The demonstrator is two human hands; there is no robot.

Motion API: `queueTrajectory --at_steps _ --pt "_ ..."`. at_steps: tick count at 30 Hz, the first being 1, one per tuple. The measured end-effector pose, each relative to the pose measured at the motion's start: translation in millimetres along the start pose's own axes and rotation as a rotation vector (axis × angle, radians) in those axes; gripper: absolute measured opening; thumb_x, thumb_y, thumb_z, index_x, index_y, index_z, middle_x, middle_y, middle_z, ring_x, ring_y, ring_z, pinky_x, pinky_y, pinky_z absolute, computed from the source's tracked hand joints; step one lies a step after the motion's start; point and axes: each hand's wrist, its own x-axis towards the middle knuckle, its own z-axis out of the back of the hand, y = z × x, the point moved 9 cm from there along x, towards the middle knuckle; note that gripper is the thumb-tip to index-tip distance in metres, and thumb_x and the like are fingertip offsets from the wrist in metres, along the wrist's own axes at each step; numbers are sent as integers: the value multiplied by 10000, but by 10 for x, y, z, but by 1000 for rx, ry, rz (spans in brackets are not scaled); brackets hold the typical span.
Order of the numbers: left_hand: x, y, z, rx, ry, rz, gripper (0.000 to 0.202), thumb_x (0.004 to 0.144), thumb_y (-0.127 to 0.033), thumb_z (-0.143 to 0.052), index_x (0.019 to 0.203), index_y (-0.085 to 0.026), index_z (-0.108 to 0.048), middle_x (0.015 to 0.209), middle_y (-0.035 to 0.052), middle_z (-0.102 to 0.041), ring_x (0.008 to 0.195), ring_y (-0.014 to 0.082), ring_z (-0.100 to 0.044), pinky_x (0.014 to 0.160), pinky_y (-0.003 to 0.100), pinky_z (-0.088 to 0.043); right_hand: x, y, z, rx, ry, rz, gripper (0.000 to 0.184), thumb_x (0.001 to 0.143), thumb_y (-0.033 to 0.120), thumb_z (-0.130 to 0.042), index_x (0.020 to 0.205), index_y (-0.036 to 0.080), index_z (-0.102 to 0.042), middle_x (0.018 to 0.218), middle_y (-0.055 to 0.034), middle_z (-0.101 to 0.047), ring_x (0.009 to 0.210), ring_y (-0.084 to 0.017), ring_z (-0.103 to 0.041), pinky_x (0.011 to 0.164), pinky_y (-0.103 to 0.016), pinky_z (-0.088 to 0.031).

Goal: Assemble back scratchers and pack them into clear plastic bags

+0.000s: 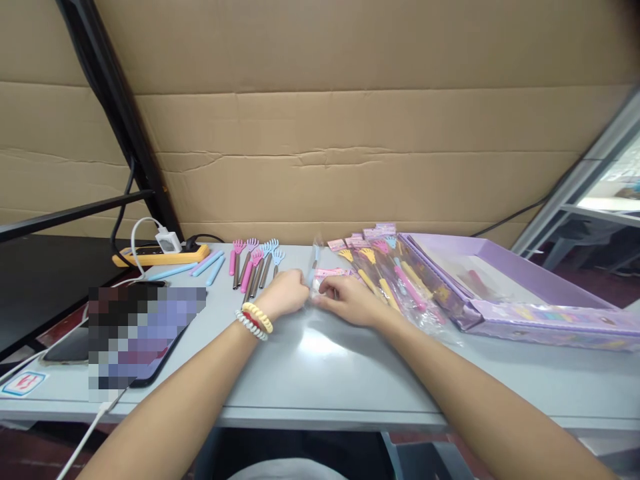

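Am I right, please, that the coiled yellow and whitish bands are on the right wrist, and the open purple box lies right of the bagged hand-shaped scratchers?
Not quite: the head view shows the coiled yellow and whitish bands on the wrist of the left hand. The open purple box does lie right of the bagged hand-shaped scratchers.

One head-worn view, forward and down, close over the grey table, toward the cardboard
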Motion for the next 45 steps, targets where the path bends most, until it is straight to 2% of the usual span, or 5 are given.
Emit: queueTrajectory --at_steps 9,16,26,39,45 --pt "115 389 28 -298 -22 264 333 762 -310 -488 1044 -134 -516 670 69 -648 418 144 -538 365 235 -315 -17 -95 -138 -157 116 55 442 867 409 -484 1229 171 -568 1298 -160 -478 1223 -286 -410 1001 -417 -315" --pt "133 340 -45 -639 66 262 416 761 -539 -494 937 -164 -526 698 41 -624 491 121 -557 407 212 -385 -24 -86 -44 -151 99 22 283 824 394 -549 900 148 -666 1095 -139 -597 1141 -265 -471 958 -385 -363" --pt "8 160 -40 -907 267 77 928 540 -88 -591 1385 -199 -225 660 -45 -571 621 128 -580 556 219 -449 -63 -147 -21 -184 143 25 463 783 397 -573 1178 156 -591 1186 -104 -598 1142 -266 -482 950 -378 -377" --pt "117 231 -36 -721 106 78 68 681 -110 -620 722 -138 -573 576 -23 -566 469 66 -471 482 193 -366 -48 -172 -36 -194 139 45 362 819 358 -555 1104 158 -655 1132 -104 -624 1101 -255 -515 925 -364 -389" --pt "162 341 -10 -677 -1 159 424 716 -116 -595 1131 -145 -517 607 -22 -570 475 92 -507 471 199 -399 -65 -85 -37 -253 130 69 317 849 377 -523 1016 165 -689 1065 -103 -654 1044 -245 -542 881 -344 -395"
